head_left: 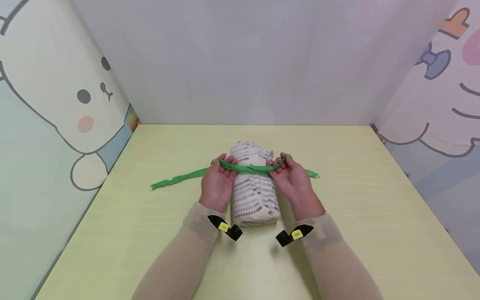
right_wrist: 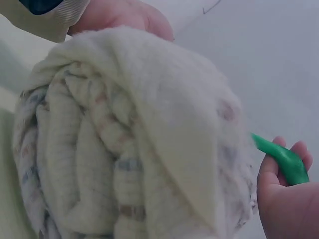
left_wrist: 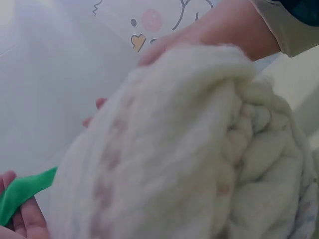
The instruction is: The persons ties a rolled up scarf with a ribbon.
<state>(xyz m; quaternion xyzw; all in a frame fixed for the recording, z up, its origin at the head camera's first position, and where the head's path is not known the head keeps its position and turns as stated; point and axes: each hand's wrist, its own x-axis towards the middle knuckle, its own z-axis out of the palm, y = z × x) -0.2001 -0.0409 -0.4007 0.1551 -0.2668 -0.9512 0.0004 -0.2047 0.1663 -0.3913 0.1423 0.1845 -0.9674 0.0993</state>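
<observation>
A rolled cloth (head_left: 256, 200), whitish with rows of small coloured dashes, lies lengthwise on the table. Across its middle runs a green ribbon (head_left: 249, 169), whose strands cross on top of the roll. At the roll's left side, my left hand (head_left: 218, 185) pinches the ribbon between thumb and fingers. My right hand (head_left: 294, 183) pinches it on the right side, the strand raised slightly at the fingertips. In the right wrist view, the cloth's spiral end (right_wrist: 94, 149) faces the camera, and the ribbon (right_wrist: 289, 164) lies across the curled right fingers.
The pale yellow table (head_left: 123, 233) extends around the roll. One loose ribbon end (head_left: 165, 183) trails left on the tabletop, another (head_left: 312, 173) pokes out beyond the right hand. A plain pale wall (head_left: 243, 62) stands behind, with cartoon-printed side walls.
</observation>
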